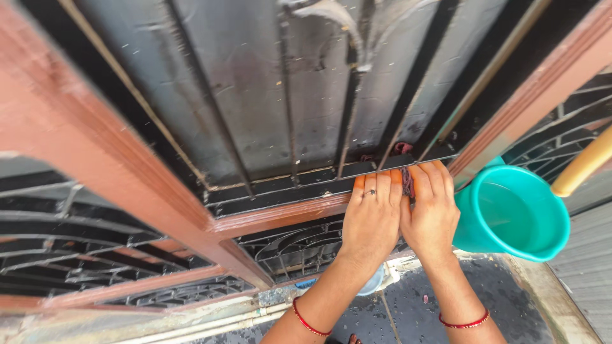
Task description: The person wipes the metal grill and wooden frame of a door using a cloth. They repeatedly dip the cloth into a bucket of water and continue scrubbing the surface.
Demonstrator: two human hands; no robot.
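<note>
My left hand (373,213) and my right hand (430,207) press side by side against the lower rail of a black metal window grille (287,114). A dark reddish cloth (406,181) is squeezed between the two hands and shows again above them at the bars. Both hands lie flat with fingers pointing up. A ring sits on my left hand. Each wrist wears a red bangle.
A brown wooden frame (95,146) borders the grille on the left, bottom and right. A teal bucket (516,213) holding water stands just right of my right hand. A yellow pole (583,165) leans beside it. Below is a wet dark floor (414,306) and a white pipe (210,325).
</note>
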